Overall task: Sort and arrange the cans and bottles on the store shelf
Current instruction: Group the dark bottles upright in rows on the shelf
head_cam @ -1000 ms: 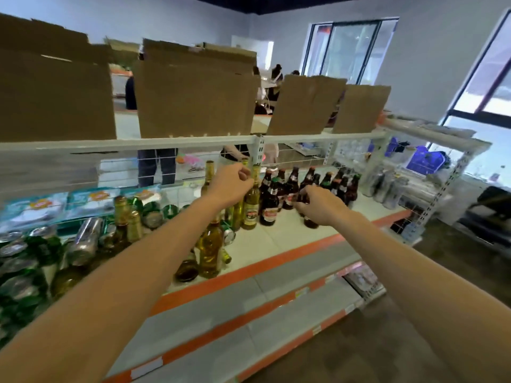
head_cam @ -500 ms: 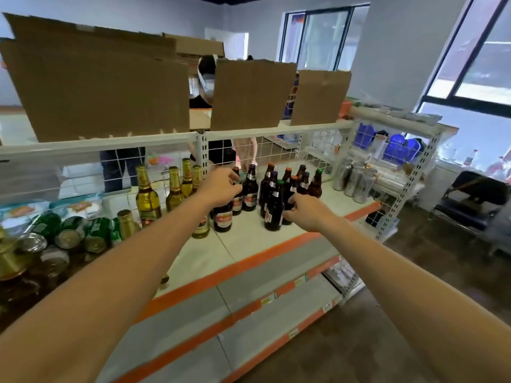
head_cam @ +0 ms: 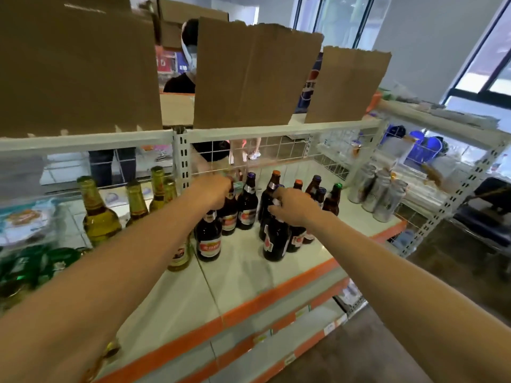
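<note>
Several dark brown bottles with red labels stand in a cluster on the white shelf [head_cam: 243,275]. My left hand [head_cam: 213,193] grips the neck of a brown bottle [head_cam: 209,239] at the cluster's left. My right hand [head_cam: 290,207] grips the neck of another brown bottle [head_cam: 275,240] at the cluster's front right. Yellow-green glass bottles [head_cam: 98,217] with gold foil tops stand to the left. Green cans [head_cam: 33,268] lie at the far left.
Silver cans [head_cam: 377,193] stand at the shelf's right end. Cardboard sheets [head_cam: 249,70] line the upper shelf, its rail [head_cam: 249,134] just above my hands. A wire grid backs the shelf; people stand behind it. Orange-edged lower shelves [head_cam: 276,335] jut out below.
The view has shifted right and closer to the brown bottles. Both hands have stayed on bottle necks while the yellow-green bottles slid to the left of the view.
</note>
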A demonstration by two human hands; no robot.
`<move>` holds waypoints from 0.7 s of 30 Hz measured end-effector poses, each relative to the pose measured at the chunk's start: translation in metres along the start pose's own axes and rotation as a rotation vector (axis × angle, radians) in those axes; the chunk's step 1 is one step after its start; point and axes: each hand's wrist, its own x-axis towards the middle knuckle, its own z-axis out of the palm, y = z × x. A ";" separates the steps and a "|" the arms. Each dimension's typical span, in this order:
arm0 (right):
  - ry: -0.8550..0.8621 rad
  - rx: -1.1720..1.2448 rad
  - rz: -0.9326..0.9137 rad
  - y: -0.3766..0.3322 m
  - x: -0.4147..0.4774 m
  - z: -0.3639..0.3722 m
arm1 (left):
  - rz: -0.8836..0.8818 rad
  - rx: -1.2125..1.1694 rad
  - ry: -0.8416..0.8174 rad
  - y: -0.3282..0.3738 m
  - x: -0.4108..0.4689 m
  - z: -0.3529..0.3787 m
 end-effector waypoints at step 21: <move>-0.276 -0.006 -0.422 -0.024 0.148 0.048 | -0.387 -0.377 0.222 -0.024 0.044 0.031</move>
